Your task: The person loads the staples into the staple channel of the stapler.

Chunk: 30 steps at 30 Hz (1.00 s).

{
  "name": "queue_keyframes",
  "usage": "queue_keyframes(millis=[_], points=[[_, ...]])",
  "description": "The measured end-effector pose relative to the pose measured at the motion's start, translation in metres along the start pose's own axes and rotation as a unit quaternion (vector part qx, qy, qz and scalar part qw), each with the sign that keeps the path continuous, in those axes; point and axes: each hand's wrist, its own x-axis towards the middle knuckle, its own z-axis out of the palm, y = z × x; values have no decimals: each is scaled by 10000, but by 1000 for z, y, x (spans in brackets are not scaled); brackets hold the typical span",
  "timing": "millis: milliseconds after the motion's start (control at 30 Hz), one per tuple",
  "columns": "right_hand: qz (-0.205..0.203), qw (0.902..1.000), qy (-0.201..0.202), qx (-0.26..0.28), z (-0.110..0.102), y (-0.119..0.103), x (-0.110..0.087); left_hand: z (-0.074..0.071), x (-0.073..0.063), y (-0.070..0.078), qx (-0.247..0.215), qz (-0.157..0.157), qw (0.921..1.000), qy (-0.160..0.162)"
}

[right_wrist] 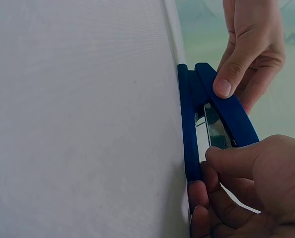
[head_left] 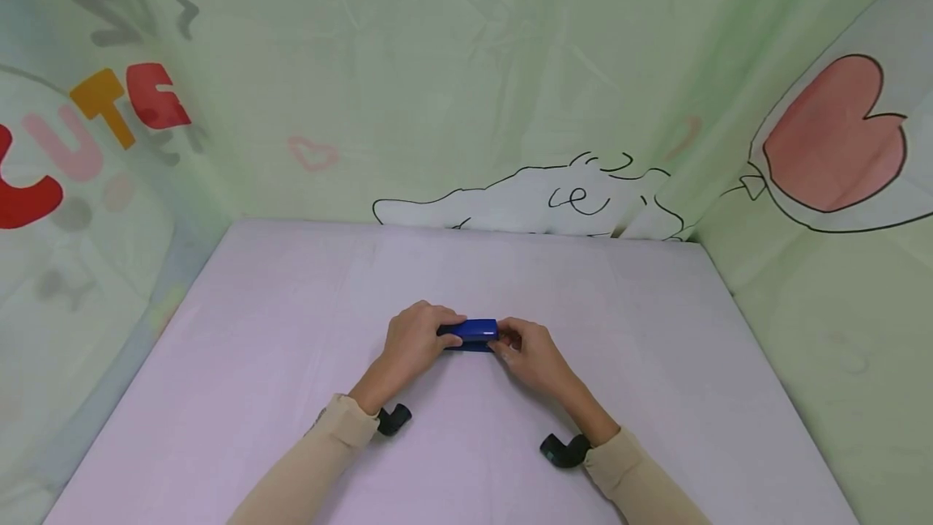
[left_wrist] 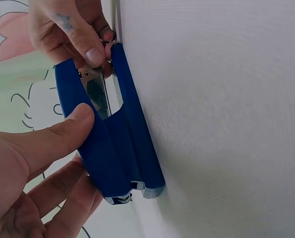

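Note:
A blue stapler (head_left: 477, 330) is between the two hands over the white table, its long base (left_wrist: 137, 124) down at the tabletop. My left hand (head_left: 417, 339) grips the upper arm (left_wrist: 90, 139) of the stapler at one end, thumb on one side and fingers on the other. At the other end, my right hand (head_left: 535, 355) pinches with thumb and curled fingers where the upper arm and base stand apart. Inside that gap a shiny metal strip (right_wrist: 215, 126) shows. The right fingertips partly cover this end, so whether they hold a small piece there I cannot tell.
The white-covered table (head_left: 291, 290) spreads around the hands. Pale green curtains (head_left: 437, 87) with printed letters, hearts and line drawings rise behind and at both sides. Black curved camera mounts (head_left: 564, 450) sit at both wrists by the beige sleeves (head_left: 641, 476).

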Motion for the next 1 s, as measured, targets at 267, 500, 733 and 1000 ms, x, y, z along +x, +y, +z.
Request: queue_keyframes(millis=[267,500,733,1000], points=[[39,10000,27,-22,1,2,0,-1,0,2,64,54,10000,30],[19,10000,25,64,1,2,1,-2,0,3,204,89,9998,-1],[63,9999,41,82,0,2,1,-1,0,5,296,107,9995,17],[69,9999,13,138,0,1,1,2,-3,2,240,146,9995,165]])
